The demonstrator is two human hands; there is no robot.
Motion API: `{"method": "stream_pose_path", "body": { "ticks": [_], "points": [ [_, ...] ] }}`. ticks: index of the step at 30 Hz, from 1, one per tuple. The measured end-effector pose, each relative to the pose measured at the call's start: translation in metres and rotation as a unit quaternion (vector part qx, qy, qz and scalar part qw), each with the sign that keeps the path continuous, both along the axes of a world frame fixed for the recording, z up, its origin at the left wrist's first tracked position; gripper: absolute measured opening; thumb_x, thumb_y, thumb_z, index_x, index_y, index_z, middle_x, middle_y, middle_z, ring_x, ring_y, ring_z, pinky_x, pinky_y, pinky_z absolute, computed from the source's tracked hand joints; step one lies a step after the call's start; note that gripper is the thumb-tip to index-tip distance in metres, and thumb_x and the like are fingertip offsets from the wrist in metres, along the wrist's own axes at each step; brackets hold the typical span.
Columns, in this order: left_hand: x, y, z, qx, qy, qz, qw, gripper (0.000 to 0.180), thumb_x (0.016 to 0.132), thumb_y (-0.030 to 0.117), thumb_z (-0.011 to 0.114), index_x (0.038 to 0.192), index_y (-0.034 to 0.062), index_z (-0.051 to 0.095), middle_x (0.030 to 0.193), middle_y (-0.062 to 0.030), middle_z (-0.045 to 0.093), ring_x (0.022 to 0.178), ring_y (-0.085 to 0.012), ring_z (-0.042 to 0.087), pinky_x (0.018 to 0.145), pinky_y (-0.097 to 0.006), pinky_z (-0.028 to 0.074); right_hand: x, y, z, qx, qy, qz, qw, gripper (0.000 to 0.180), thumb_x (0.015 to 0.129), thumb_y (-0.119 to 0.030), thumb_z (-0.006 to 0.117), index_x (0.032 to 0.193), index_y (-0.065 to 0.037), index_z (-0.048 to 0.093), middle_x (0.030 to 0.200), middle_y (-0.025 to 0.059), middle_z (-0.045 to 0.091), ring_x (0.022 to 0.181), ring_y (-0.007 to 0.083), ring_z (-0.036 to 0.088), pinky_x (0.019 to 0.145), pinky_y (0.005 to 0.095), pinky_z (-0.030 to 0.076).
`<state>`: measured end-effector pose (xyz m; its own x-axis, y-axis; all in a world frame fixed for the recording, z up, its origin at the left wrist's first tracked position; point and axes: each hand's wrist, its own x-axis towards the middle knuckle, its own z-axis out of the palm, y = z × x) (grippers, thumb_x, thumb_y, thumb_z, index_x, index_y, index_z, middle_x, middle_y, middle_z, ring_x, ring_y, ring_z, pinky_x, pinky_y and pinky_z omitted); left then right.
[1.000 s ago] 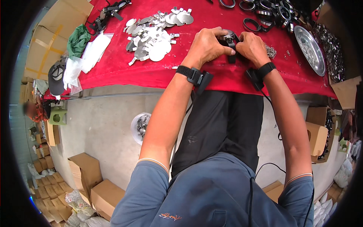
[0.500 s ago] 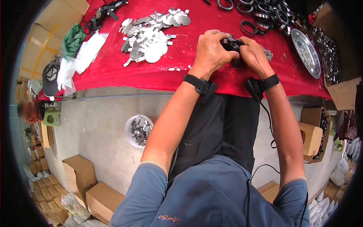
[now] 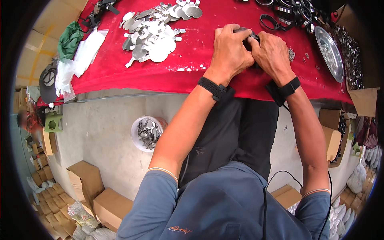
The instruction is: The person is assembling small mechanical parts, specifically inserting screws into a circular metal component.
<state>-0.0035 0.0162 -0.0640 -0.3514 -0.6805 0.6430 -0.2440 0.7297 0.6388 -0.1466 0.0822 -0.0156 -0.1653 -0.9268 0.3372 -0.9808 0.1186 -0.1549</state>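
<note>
My left hand (image 3: 231,50) and my right hand (image 3: 273,55) meet over the red cloth, closed on one small black part (image 3: 254,37). Most of that part is covered by my fingers, so I cannot make out its kind. To the left of my hands lies a heap of flat silvery metal discs with tabs (image 3: 161,49). A small cluster of fine metal pieces (image 3: 291,55) sits just right of my right hand. Several black rings (image 3: 269,22) lie beyond it.
A metal tray (image 3: 329,54) of tiny parts stands at the right edge of the red-covered table (image 3: 132,80). White plastic bags (image 3: 90,52), a green cloth (image 3: 70,40) and a black cap (image 3: 48,84) lie left. Below, a white bucket (image 3: 138,142) holds metal pieces; cardboard boxes (image 3: 112,210) stand around.
My right hand has turned and closed further over the black part, hiding more of it. The view has shifted slightly, moving the table's things up and outward.
</note>
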Motion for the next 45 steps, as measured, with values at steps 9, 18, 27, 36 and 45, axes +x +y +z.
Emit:
{"method": "stream_pose_path", "body": {
  "ticks": [9, 18, 27, 36, 45],
  "points": [
    [0.009, -0.014, 0.009, 0.041, -0.022, -0.047, 0.998, 0.049, 0.08, 0.027, 0.09, 0.123, 0.0062, 0.084, 0.129, -0.0256, 0.076, 0.12, -0.0412, 0.074, 0.106, -0.045, 0.058, 0.014, 0.023, -0.003, -0.091, -0.045, 0.003, 0.995, 0.045, 0.109, -0.036, 0.064, 0.092, 0.004, 0.071, 0.081, 0.0264, 0.07, 0.079, 0.0486, 0.072, 0.07, 0.0568, 0.057],
    [0.04, -0.044, 0.014, 0.145, -0.105, -0.163, 0.97, 0.059, 0.088, 0.028, 0.09, 0.141, 0.0086, 0.077, 0.156, -0.0206, 0.065, 0.13, -0.0289, 0.072, 0.114, -0.041, 0.055, -0.028, 0.032, -0.015, -0.011, 0.03, 0.047, 0.998, 0.021, 0.104, -0.02, 0.063, 0.106, -0.005, 0.078, 0.098, 0.0207, 0.073, 0.099, 0.043, 0.071, 0.087, 0.0545, 0.057],
    [0.03, -0.036, 0.029, 0.276, -0.056, -0.13, 0.951, 0.045, 0.09, 0.021, 0.083, 0.134, 0.0087, 0.082, 0.152, -0.0235, 0.069, 0.13, -0.03, 0.072, 0.114, -0.038, 0.054, -0.021, 0.015, -0.013, -0.156, -0.106, 0.025, 0.982, 0.028, 0.097, -0.014, 0.071, 0.121, -0.001, 0.078, 0.098, 0.0195, 0.074, 0.095, 0.0405, 0.073, 0.086, 0.0532, 0.057],
    [0.023, -0.035, 0.032, 0.287, -0.076, -0.075, 0.952, 0.043, 0.086, 0.015, 0.083, 0.128, 0.0041, 0.083, 0.145, -0.02, 0.074, 0.128, -0.0276, 0.074, 0.111, -0.036, 0.056, 0.0, -0.009, 0.008, 0.098, -0.567, -0.066, 0.815, 0.022, 0.107, -0.027, 0.07, 0.101, -0.005, 0.072, 0.076, -0.0027, 0.058, 0.066, 0.011, 0.053, 0.063, 0.0313, 0.046],
    [0.028, -0.038, 0.03, 0.235, -0.095, -0.099, 0.962, 0.04, 0.089, 0.015, 0.083, 0.128, 0.0059, 0.083, 0.144, -0.022, 0.074, 0.127, -0.0318, 0.074, 0.112, -0.037, 0.055, 0.011, -0.013, 0.013, 0.109, -0.623, -0.104, 0.768, 0.014, 0.104, -0.019, 0.066, 0.097, -0.008, 0.068, 0.084, -0.0025, 0.059, 0.073, 0.0095, 0.057, 0.07, 0.0303, 0.057]
  ]
}}
